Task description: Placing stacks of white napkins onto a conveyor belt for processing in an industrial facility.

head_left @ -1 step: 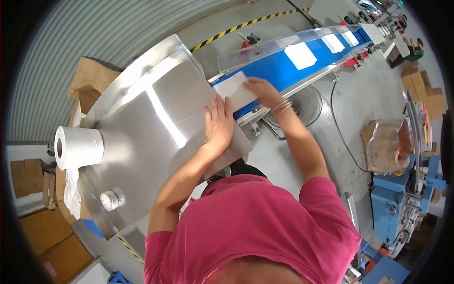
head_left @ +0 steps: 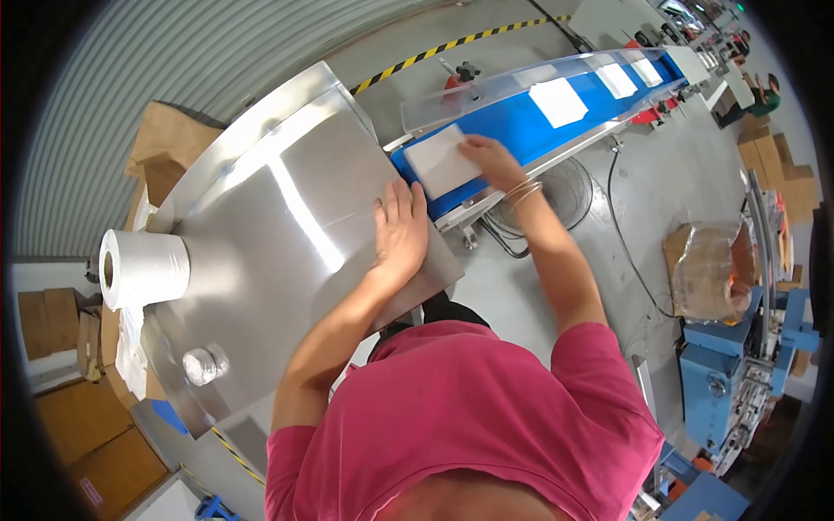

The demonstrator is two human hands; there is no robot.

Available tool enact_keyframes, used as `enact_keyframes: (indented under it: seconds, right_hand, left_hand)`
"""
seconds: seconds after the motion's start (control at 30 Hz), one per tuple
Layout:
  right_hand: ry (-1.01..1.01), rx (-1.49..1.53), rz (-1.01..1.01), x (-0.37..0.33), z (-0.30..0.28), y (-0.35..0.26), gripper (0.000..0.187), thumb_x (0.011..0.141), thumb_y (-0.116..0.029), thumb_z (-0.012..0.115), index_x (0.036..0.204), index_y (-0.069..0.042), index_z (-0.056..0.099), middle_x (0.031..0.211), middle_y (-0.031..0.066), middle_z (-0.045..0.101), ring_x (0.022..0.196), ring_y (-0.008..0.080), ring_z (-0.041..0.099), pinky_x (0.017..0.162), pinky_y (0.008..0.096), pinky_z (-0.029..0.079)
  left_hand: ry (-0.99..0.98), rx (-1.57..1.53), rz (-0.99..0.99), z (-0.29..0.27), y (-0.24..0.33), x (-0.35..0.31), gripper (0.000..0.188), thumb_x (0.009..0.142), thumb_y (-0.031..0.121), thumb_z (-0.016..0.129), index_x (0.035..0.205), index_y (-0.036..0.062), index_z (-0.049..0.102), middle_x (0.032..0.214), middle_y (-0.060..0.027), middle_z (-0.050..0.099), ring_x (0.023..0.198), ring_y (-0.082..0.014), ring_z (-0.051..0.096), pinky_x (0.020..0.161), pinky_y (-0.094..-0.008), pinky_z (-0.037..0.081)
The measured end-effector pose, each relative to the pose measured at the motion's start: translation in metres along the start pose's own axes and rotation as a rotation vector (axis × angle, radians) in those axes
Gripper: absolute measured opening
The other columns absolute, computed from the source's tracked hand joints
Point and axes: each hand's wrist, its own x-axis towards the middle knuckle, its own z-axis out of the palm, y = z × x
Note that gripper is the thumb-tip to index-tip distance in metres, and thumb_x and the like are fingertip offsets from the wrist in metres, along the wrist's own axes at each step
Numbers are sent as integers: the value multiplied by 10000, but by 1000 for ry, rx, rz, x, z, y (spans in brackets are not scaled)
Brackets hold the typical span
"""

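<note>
Near twelve o'clock, the white packet sat over the blue belt, its three-o'clock edge pinched by the right hand, presumably for control; the left hand, gripping nothing, lay flat on the desk, perhaps for support.

The white pad is flat and smooth, with straight sides. It sits a bit slanted, wide face up, over the near left end of the blue belt. The right hand holds its right edge.
</note>
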Motion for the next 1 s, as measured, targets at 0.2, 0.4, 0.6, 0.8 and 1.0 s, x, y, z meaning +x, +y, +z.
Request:
enact_keyframes:
  seconds: [0.2, 0.4, 0.6, 0.8, 1.0]
  right_hand:
    - [667, -898, -401, 66, -103, 4, 438, 778, -366, 634, 1008, 5, 609, 864, 179, 647, 807, 305, 628, 723, 366, 496]
    - [426, -1061, -661, 12, -17, -41, 342, 879, -196, 514, 1153, 8, 519, 1090, 193, 577, 1015, 293, 548, 884, 368, 425]
    - [226, -798, -860, -74, 162, -46, 348, 887, -195, 540, 1167, 12, 526, 1131, 159, 577, 964, 271, 588, 845, 326, 465]
    - [-519, -493, -922, -220, 404, -5, 271, 879, -99, 532, 1125, 12, 534, 1001, 120, 615, 835, 181, 593, 730, 285, 476]
    - [-1141, -465, -1114, -320, 564, 33, 240, 874, -77, 528, 1095, 14, 549, 876, 135, 632, 732, 206, 615, 650, 284, 491]
  left_hand:
    - [-132, -202, -149, -10, -28, -37, 655, 759, 203, 582, 1292, -60, 305, 1315, -292, 323, 1246, -424, 289, 1003, -536, 238]
    - [114, -136, -233, 5, -57, -123, 517, 645, 73, 510, 1108, -141, 427, 1078, -296, 474, 976, -377, 473, 837, -491, 369]
    - [215, -460, -224, -38, -69, -206, 348, 778, 200, 563, 1071, 21, 512, 1161, -160, 498, 1055, -275, 478, 868, -404, 395]
    - [256, -404, -493, -56, -112, -385, 337, 759, 221, 610, 1057, 81, 538, 1040, -87, 558, 911, -231, 553, 782, -357, 452]
    - [184, -510, -900, -95, -144, -514, 431, 767, 297, 605, 1123, 69, 519, 925, -115, 583, 894, -291, 563, 748, -427, 458]
